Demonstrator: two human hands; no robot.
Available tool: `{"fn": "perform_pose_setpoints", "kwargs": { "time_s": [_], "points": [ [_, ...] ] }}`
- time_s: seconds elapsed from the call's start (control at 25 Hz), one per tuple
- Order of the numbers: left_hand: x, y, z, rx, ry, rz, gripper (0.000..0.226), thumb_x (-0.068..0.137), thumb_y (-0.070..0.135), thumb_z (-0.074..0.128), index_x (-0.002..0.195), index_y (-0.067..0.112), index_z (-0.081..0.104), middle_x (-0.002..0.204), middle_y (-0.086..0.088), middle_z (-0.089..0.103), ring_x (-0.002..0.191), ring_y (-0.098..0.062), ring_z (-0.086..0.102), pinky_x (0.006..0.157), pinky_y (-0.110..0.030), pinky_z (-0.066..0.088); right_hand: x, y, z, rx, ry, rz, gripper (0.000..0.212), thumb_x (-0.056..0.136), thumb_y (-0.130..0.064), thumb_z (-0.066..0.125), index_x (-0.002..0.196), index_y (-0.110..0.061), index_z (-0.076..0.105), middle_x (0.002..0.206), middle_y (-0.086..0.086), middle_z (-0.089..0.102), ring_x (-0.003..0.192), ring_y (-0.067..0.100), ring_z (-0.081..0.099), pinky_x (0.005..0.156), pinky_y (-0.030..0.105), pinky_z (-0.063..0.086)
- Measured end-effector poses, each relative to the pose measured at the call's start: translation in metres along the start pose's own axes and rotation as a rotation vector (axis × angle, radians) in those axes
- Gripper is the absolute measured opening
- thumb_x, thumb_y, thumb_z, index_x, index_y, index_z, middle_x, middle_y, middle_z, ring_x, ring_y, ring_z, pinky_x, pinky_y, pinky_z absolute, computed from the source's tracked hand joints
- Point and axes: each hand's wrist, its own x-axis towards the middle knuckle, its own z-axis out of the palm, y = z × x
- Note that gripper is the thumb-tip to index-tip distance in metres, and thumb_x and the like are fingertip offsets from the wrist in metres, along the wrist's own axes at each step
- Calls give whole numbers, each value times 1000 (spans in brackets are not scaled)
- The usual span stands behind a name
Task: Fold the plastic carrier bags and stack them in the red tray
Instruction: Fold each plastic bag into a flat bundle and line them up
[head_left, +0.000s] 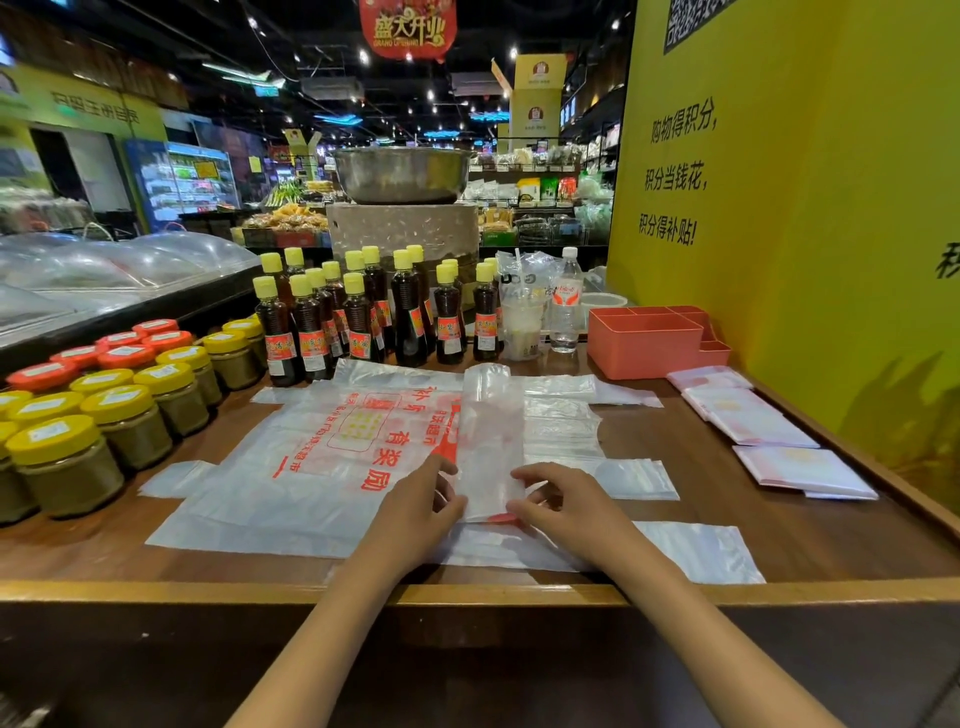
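Note:
A clear plastic carrier bag folded into a long narrow strip (488, 436) lies on top of other flat bags with red print (322, 457) on the wooden table. My left hand (421, 504) pinches the strip's near left edge. My right hand (561, 499) pinches its near right corner. The red tray (644, 343) stands at the back right by the yellow wall, nothing visible inside it. Three folded bags (753, 415) lie in a row along the right edge of the table.
Jars with yellow and red lids (104, 405) crowd the table's left side. Dark bottles with yellow caps (363, 312) stand along the back, beside a plastic cup (522, 322) and a water bottle (566, 301). The yellow wall (805, 208) closes the right.

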Motion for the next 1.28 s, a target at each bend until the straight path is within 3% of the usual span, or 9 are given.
{"fn": "perform_pose_setpoints", "kwargs": {
  "time_s": [0.12, 0.28, 0.44, 0.6, 0.68, 0.76, 1.04, 1.16, 1.28],
  "points": [
    [0, 1, 0, -36, -4, -3, 31, 97, 33, 62, 125, 29, 48, 96, 10, 63, 86, -5, 62, 74, -13, 48, 2, 0, 0, -20, 3, 0, 41, 93, -30, 70, 133, -31, 59, 120, -13, 62, 90, 0, 64, 77, 12, 49],
    [1, -2, 1, -84, -13, -19, 34, 97, 30, 62, 128, 28, 47, 92, 6, 63, 86, -8, 62, 77, -16, 50, 4, 1, 2, -56, 1, 7, 40, 96, -28, 66, 135, -34, 58, 125, -13, 59, 92, 5, 62, 86, 22, 53],
    [1, -3, 3, -54, -19, 7, 36, 97, 26, 61, 130, 29, 46, 92, 7, 63, 86, -8, 63, 83, -22, 55, 4, -1, 3, -92, 16, 4, 38, 96, -29, 66, 133, -36, 58, 122, -15, 58, 94, 3, 58, 85, 19, 49],
    [1, -5, 5, -7, -20, 33, 42, 98, 24, 61, 136, 29, 43, 119, 7, 58, 109, -9, 60, 91, -19, 49, 4, 0, 2, -157, 18, -20, 38, 96, -33, 66, 133, -32, 59, 125, -10, 60, 95, 1, 55, 88, 20, 46],
    [2, -7, 5, -18, -35, 42, 41, 99, 23, 59, 136, 29, 43, 130, 6, 52, 118, -11, 55, 95, -20, 45, 4, 0, 3, -219, -19, -31, 40, 99, -33, 61, 138, -29, 56, 133, -10, 56, 107, 3, 53, 96, 22, 44],
    [2, -9, 5, -5, -44, 65, 37, 99, 23, 57, 134, 29, 46, 133, 5, 50, 120, -11, 54, 96, -19, 44, 6, 1, 5, -290, -52, -59, 40, 102, -34, 56, 140, -24, 55, 140, -8, 52, 121, 8, 50, 103, 24, 40],
    [3, -9, 7, 135, -55, 129, 33, 103, 22, 50, 136, 23, 53, 145, 6, 44, 125, -10, 48, 102, -18, 36, 7, -1, 5, -513, -98, -94, 39, 106, -36, 46, 141, -25, 56, 153, -6, 43, 136, 15, 42, 113, 33, 33],
    [5, -7, 7, 294, -69, 156, 44, 104, 23, 48, 147, 26, 43, 163, 6, 25, 146, -16, 32, 117, -31, 27, 6, -1, 4, -550, -100, -87, 41, 106, -40, 43, 143, -29, 54, 160, -9, 34, 143, 16, 36, 117, 36, 28],
    [5, -7, 9, 422, -159, 181, 51, 107, 24, 37, 157, 25, 26, 166, 5, 14, 152, -14, 16, 122, -33, 15, 4, -3, 4, -574, -111, -122, 39, 107, -37, 41, 142, -25, 54, 161, -8, 32, 143, 17, 36, 117, 35, 26]
  ]
}}
